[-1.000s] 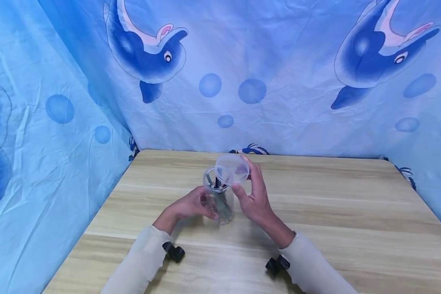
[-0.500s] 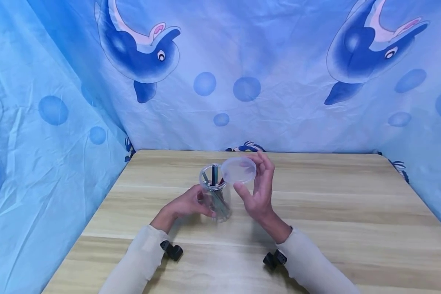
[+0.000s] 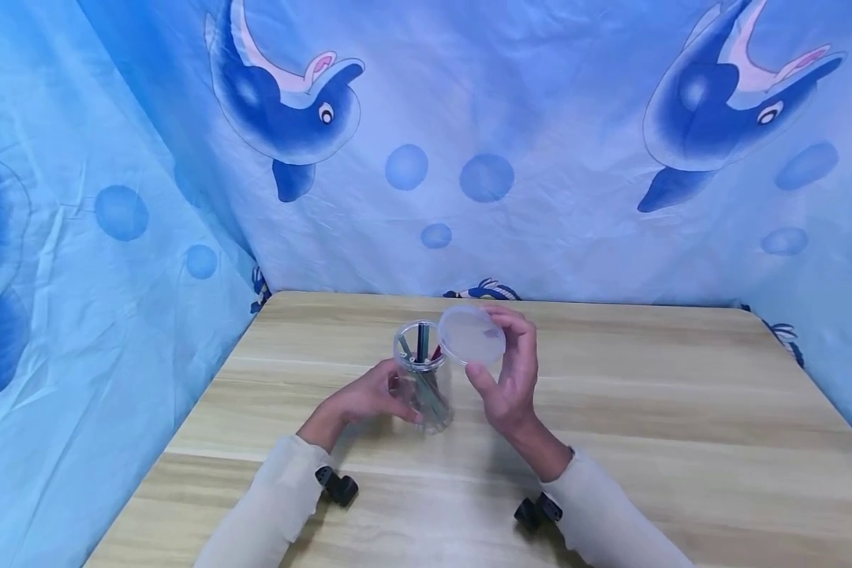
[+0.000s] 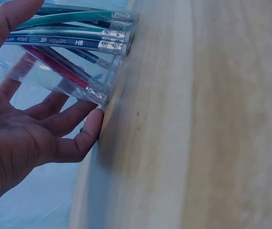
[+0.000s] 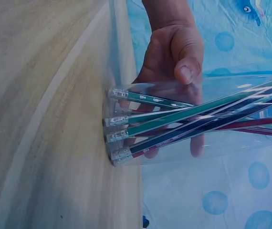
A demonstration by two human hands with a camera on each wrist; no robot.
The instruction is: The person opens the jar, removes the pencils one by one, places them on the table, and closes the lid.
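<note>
A clear jar (image 3: 436, 410) stands upright on the table with several pencils (image 5: 174, 114) in it, green, dark blue and red, their metal-ringed ends at the bottom. My left hand (image 3: 369, 394) holds the jar low on its left side, thumb in front and fingers behind, as the left wrist view (image 4: 31, 119) also shows. The jar's mouth is uncovered. Just right of the rim, my right hand (image 3: 513, 379) pinches a round translucent lid (image 3: 472, 335) between its thumb below and fingers above. The lid is tilted and raised off the table.
A pale wooden table (image 3: 653, 394) extends around both arms. Behind it and on the left hangs a blue cloth (image 3: 539, 237) with dolphins and bubbles. Small black devices sit at the left wrist (image 3: 337, 487) and the right wrist (image 3: 537, 513).
The right hand has moved the lid rightward, from over the jar's rim to beside it. My left hand still holds the jar in place. The head view has shifted slightly.
</note>
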